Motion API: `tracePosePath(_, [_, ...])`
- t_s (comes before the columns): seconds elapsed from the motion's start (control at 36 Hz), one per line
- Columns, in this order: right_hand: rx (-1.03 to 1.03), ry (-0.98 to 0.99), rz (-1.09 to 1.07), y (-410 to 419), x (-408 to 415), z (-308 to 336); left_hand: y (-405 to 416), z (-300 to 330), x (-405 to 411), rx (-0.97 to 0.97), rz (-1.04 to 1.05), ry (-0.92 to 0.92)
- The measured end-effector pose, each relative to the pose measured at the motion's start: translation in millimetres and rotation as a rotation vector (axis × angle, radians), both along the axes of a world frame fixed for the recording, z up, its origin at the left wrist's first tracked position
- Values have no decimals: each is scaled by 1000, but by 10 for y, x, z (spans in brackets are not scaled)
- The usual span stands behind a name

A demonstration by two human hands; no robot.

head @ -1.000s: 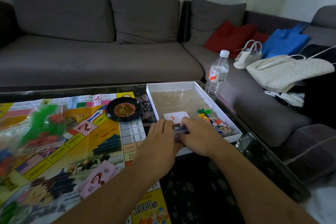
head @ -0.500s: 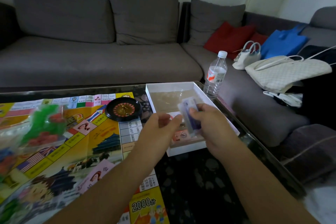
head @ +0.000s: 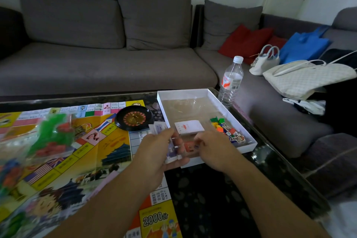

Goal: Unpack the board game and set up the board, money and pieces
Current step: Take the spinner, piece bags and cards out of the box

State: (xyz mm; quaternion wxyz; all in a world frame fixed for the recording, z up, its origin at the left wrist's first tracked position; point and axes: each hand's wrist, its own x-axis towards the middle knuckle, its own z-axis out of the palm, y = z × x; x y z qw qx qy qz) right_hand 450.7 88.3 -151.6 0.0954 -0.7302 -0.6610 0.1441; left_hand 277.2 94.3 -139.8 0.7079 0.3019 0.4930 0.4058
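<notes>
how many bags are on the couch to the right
3. A small white handbag sits beside the red cushions, a blue tote leans behind it, and a large cream bag lies in front of both. More may be hidden past the frame edge.

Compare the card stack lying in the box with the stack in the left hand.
The white card stack lies flat on the floor of the box, untouched; the purple-printed stack is lifted in the left hand, over the box's near left edge. The boxed stack shows a white face with a small red mark; the held one shows purple print. Both are small rectangular paper stacks.
</notes>
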Motion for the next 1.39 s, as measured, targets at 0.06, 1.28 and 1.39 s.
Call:
tracePosePath(0.06, [-13,-16,22,22,15,-39,16,-39,25,0,-3,15])
tracePosePath(1.28, [80,742,-157,-150,-653,385,-134,61,-424,149,-30,-238])
tracePosePath(1.39, [-80,1114,-160,-214,-955,343,-223,124,-507,211,-16,-143])
